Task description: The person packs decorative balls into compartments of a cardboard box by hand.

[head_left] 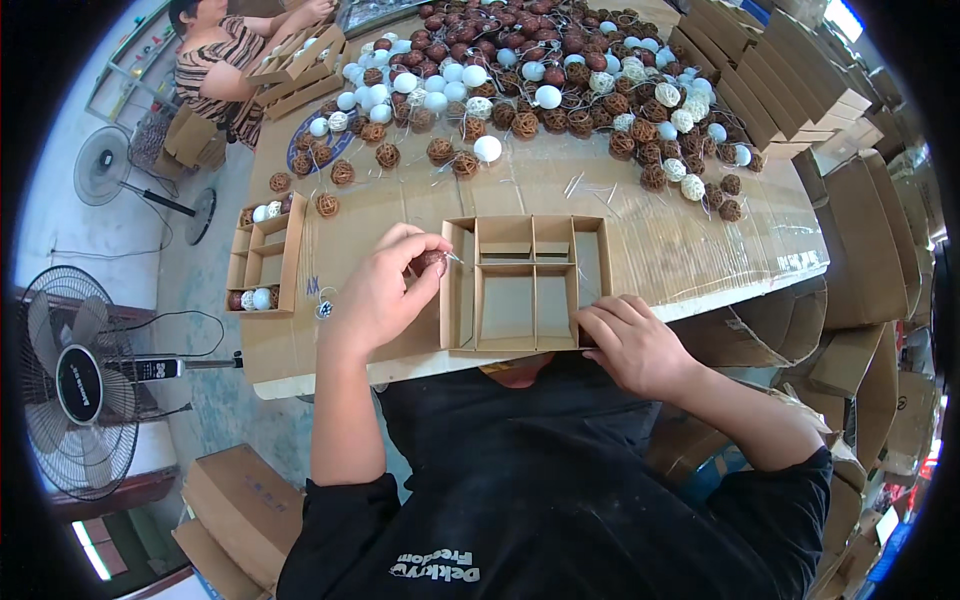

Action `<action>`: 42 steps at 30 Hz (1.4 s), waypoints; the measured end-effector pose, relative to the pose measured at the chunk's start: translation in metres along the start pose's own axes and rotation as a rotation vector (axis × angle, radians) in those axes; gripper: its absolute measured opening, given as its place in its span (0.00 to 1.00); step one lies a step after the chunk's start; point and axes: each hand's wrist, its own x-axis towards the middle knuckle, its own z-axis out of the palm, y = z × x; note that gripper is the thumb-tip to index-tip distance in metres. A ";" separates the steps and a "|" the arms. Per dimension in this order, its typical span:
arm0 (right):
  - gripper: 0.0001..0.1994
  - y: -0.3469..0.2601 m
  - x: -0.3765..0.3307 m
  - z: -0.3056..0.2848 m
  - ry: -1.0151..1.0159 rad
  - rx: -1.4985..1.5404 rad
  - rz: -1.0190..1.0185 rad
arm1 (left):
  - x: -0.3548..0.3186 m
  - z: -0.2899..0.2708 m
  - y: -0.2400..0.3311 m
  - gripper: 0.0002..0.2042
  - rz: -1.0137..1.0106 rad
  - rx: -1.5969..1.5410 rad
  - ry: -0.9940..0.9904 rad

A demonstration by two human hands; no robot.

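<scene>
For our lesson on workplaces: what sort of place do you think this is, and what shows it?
Probably a small packing workshop: a heap of woven rattan balls on a cardboard-covered table, a divided cardboard tray being filled, and stacks of flat cardboard boxes.

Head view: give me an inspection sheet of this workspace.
Surface: table covered in taped cardboard.
Job's things: empty divided tray at the near edge; dark ball in the left hand, beside the tray's left wall.
Clutter: heap of brown and white balls at the far side; second tray at left, partly filled.
Grippers: left hand's fingers closed on the ball; right hand on the tray's near right corner.
Cables: fan cord on the floor at left.
Surroundings: two fans, stacked boxes at right, another person at the far left.
</scene>
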 end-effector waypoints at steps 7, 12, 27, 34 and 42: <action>0.21 0.004 -0.005 0.008 0.009 -0.026 -0.060 | 0.025 0.012 -0.004 0.13 0.050 0.098 -0.017; 0.22 0.003 -0.006 0.010 -0.010 -0.053 -0.056 | 0.038 0.021 -0.004 0.17 0.100 0.139 0.018; 0.27 0.009 0.002 -0.003 -0.031 0.059 -0.020 | 0.028 0.067 -0.026 0.13 0.206 0.549 0.283; 0.31 0.018 0.004 -0.029 0.054 -0.069 -0.052 | 0.020 0.043 -0.012 0.11 0.120 0.088 0.209; 0.05 0.108 -0.019 0.016 0.383 0.108 0.307 | 0.082 -0.017 -0.033 0.13 0.169 0.318 0.298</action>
